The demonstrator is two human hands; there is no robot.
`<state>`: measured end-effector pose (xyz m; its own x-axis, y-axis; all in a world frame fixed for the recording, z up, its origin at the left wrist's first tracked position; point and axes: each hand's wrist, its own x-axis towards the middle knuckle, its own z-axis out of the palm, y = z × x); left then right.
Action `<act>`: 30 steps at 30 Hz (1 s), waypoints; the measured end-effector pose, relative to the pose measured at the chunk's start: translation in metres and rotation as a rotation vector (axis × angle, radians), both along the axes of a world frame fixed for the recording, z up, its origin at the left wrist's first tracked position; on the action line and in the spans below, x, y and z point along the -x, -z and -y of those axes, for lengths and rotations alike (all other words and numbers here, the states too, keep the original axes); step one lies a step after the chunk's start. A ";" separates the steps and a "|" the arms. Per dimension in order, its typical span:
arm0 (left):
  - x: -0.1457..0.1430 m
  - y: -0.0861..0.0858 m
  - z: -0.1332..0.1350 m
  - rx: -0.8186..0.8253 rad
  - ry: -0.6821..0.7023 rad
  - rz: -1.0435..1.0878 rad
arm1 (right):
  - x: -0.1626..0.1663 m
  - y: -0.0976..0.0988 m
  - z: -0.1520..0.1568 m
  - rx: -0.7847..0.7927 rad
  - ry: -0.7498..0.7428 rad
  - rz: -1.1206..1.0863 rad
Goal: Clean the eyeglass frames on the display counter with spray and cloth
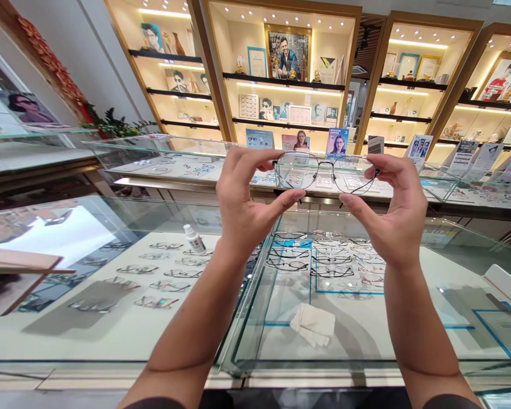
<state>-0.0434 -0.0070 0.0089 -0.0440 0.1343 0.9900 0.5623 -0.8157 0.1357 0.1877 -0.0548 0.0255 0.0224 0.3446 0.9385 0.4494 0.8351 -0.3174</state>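
A pair of eyeglasses (326, 163) with thin dark metal rims and clear lenses is held up in front of me, above the glass counter. My left hand (249, 190) grips its left side near the hinge, fingers curled behind and thumb below the lens. On the other side, my right hand (394, 196) pinches the frame by its right hinge, the thumb under the right lens. The temples are mostly hidden behind the lenses and fingers. Below, a folded pale cloth (313, 324) lies on the counter top.
Glass display cases (247, 341) hold rows of spectacles (287, 264). A small white spray bottle (194, 239) stands on the left case. A wooden-edged object (21, 261) juts in at left, and a white holder (509, 289) stands at right. Lit shelves (285, 82) line the back wall.
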 end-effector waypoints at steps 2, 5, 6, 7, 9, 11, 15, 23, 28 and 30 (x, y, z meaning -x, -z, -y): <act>-0.001 0.000 0.002 0.010 0.000 -0.007 | 0.002 -0.001 0.003 -0.020 0.020 0.005; -0.002 0.001 0.003 0.018 -0.016 -0.014 | 0.004 -0.001 0.007 -0.072 0.036 0.026; -0.002 0.001 0.004 0.016 -0.023 -0.014 | 0.005 -0.001 0.008 -0.083 0.041 0.035; -0.003 0.001 0.004 0.013 -0.028 -0.016 | 0.005 -0.001 0.008 -0.088 0.046 0.045; -0.003 0.000 0.004 0.011 -0.032 -0.021 | 0.005 -0.001 0.009 -0.073 0.059 0.063; -0.004 0.000 0.005 0.014 -0.034 -0.027 | 0.005 0.000 0.010 -0.051 0.070 0.076; -0.005 0.001 0.008 0.034 -0.030 -0.019 | 0.005 0.000 0.010 -0.016 0.065 0.073; -0.009 0.004 0.011 0.071 -0.019 0.056 | 0.002 -0.002 0.006 0.012 0.145 0.104; -0.012 0.005 0.011 0.048 -0.079 0.065 | -0.002 0.002 0.000 0.057 0.170 0.127; -0.011 0.006 0.010 0.027 -0.075 0.071 | -0.002 0.003 -0.001 0.027 0.168 0.131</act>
